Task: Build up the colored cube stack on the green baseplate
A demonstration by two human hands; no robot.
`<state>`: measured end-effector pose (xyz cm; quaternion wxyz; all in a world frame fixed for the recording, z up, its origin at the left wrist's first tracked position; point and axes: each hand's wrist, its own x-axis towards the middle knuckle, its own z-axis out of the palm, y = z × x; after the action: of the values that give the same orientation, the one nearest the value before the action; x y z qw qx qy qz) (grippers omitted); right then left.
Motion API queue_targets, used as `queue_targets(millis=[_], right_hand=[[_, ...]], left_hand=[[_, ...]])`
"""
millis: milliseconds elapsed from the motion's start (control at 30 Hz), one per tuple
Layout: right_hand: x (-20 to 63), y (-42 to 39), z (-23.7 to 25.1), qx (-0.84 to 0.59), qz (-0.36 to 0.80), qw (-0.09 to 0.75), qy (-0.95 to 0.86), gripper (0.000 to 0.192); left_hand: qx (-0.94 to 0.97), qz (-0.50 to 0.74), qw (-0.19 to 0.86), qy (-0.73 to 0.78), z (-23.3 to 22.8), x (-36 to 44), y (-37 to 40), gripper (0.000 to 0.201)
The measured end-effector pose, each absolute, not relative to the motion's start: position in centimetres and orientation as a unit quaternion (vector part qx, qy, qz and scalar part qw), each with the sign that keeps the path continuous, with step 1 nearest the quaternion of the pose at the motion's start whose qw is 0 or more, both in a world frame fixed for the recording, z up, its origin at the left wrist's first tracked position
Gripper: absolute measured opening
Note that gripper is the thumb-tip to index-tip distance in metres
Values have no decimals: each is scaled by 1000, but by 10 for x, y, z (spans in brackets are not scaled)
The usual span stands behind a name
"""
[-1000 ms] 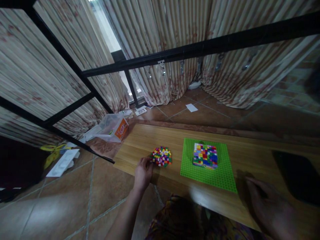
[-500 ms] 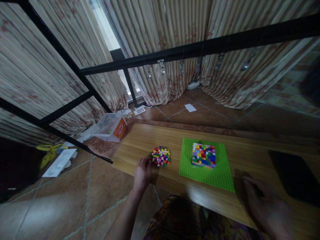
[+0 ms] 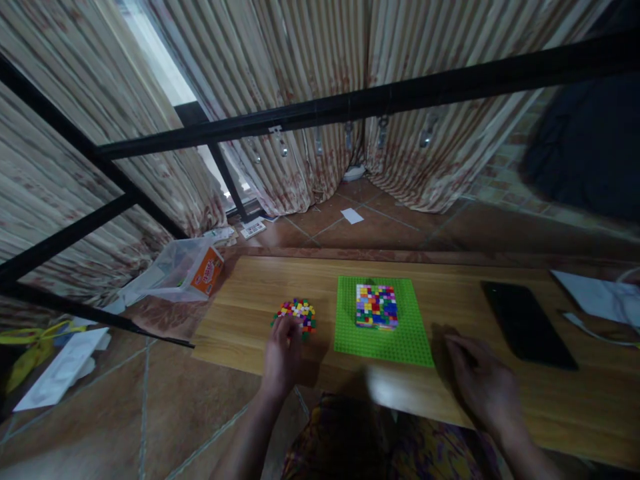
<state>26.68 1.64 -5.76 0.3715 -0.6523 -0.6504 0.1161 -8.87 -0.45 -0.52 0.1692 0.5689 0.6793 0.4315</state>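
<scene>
My left hand (image 3: pixel 283 353) is over the near edge of a round pile of small coloured toy bricks (image 3: pixel 300 308). Its thumb and fingers are pinched together at the bricks, and what is between them is hidden. To the right lies a green studded baseplate (image 3: pixel 350 337), with a square block of many-coloured bricks (image 3: pixel 376 307) on it. My right hand (image 3: pixel 483 383) rests on the table beside the plate's right edge, fingers curled in loosely, with nothing seen in them.
The wooden bench table (image 3: pixel 250 280) holds a black phone or tablet (image 3: pixel 527 323) and a white cable (image 3: pixel 595 330) at the right. On the floor to the left stands a clear plastic box (image 3: pixel 180 267) with an orange label. Black metal bars (image 3: pixel 320 113) cross in front of curtains.
The view has swung to the right, bringing the white cable into sight. My left hand has moved farther over the brick pile. My right hand stays beside the baseplate.
</scene>
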Motion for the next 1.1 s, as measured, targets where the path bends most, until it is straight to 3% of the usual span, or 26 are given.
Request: queue_targets(millis=[333, 833, 1100], right_hand=[[265, 18, -57, -648, 128, 379, -649, 38], [265, 19, -58, -646, 131, 392, -641, 40], [266, 20, -62, -651, 124, 392, -638, 36]], left_hand=[[626, 435, 255, 595, 1, -35, 31, 18], [561, 442, 414, 564, -6, -14, 88, 17], [500, 459, 484, 553, -4, -12, 101, 31]])
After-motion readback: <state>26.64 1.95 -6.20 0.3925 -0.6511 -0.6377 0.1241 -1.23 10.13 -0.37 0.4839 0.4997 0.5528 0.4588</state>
